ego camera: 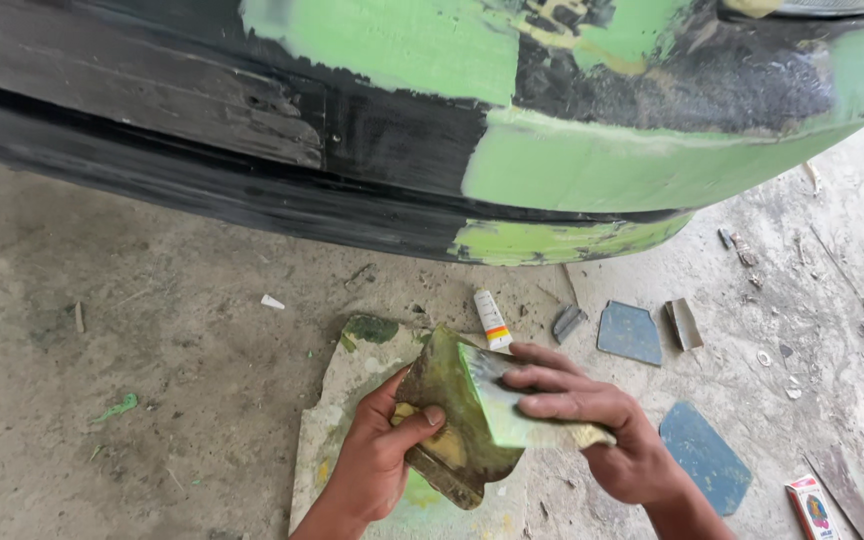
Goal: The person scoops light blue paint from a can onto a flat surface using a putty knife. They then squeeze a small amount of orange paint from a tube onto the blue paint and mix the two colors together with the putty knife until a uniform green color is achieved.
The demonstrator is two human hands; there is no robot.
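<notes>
My left hand (377, 455) grips a worn, putty-caked spreader plate (452, 420), brownish green, held tilted above the floor. My right hand (592, 420) holds a second, pale green spreader blade (502, 410) and lays its edge across the first one. Both hands are low in the middle of the view, over a flat board (337, 420) smeared with green filler. Above them runs a black car bumper (252, 130) with large patches of light green filler (592, 160) on its right part.
On the concrete floor lie a small white tube (492, 320), two blue-grey spreader blades (630, 332) (704, 456), two small metal scrapers (568, 322) (684, 323), a small red and white box (812, 508) at the lower right, and scattered debris at the right.
</notes>
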